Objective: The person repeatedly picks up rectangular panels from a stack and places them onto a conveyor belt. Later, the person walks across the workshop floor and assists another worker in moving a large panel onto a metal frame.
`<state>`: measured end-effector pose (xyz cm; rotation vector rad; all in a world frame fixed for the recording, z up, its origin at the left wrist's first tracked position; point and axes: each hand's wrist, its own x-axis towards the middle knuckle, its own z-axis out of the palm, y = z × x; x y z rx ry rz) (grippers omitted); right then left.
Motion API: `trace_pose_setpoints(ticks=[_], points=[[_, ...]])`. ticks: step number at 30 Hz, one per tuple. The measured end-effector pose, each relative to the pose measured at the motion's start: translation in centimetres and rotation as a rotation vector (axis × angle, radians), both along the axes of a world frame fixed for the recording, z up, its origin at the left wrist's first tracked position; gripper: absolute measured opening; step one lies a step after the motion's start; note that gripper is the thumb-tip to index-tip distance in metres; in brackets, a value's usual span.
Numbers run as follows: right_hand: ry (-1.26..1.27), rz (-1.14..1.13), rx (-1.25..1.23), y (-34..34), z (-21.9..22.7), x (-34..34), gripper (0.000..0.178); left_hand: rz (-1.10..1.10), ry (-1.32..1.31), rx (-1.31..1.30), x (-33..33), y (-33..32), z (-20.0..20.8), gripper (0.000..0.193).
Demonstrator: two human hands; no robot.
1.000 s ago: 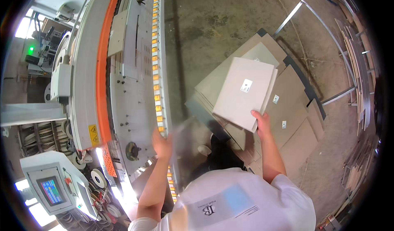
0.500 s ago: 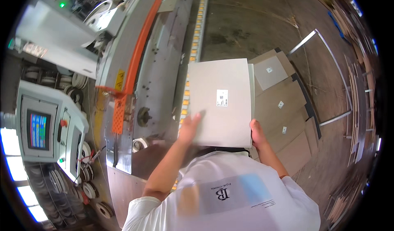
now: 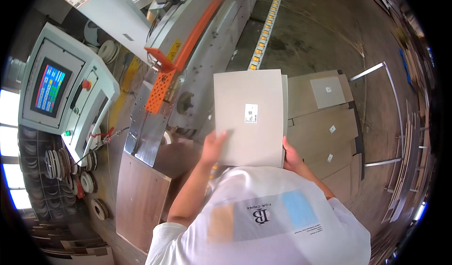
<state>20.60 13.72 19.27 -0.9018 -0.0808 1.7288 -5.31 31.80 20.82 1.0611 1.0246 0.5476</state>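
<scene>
1. Stacked panels (image 3: 247,140): held between the hands; a handling step, presumably.
2. Left hand (image 3: 213,147), right hand (image 3: 293,156): partly closed on opposite edges, grips partly hidden.
3. Next move: level, two-handed support probably required.

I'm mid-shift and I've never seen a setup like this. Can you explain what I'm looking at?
There is no robot here: a person works with bare hands. The view comes from a wide fisheye camera on the person's head, looking down, so straight edges bend near the rim.

The left hand grips the lower left of some flat grey-beige boards, thumb on top; the right hand holds their right edge. The top board bears a white label, and another board peeks out beside it.

To the left is a long machine with an orange rail, plus a control console with a lit screen. A narrow track with yellow pieces runs beyond the boards. On the right lie more panels, beside a metal frame.
</scene>
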Motion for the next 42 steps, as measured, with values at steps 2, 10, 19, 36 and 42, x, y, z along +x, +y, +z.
trace_pose_setpoints(ticks=[2, 10, 19, 36, 42], points=[[-0.034, -0.031, -0.069, 0.8, 0.8, -0.7, 0.064, 0.042, 0.016, 0.01, -1.1, -0.2, -0.3, 0.037], [-0.194, -0.268, -0.106, 2.4, 3.0, -2.3, 0.052, 0.241, 0.142, -0.1, -6.5, -0.4, -3.5, 0.044], [-0.477, -0.345, -0.145, 0.2, 2.3, 1.1, 0.053, 0.698, 0.012, -0.149, -13.5, 0.4, -9.3, 0.045], [-0.483, -0.438, -0.2, -0.9, 3.5, 2.1, 0.048, 1.048, -0.33, -0.199, -6.5, 10.3, -11.3, 0.043], [-0.469, -0.483, -0.218, -1.9, 4.1, 3.2, 0.045, 1.021, -0.267, -0.249, -0.2, 15.6, -11.3, 0.043]])
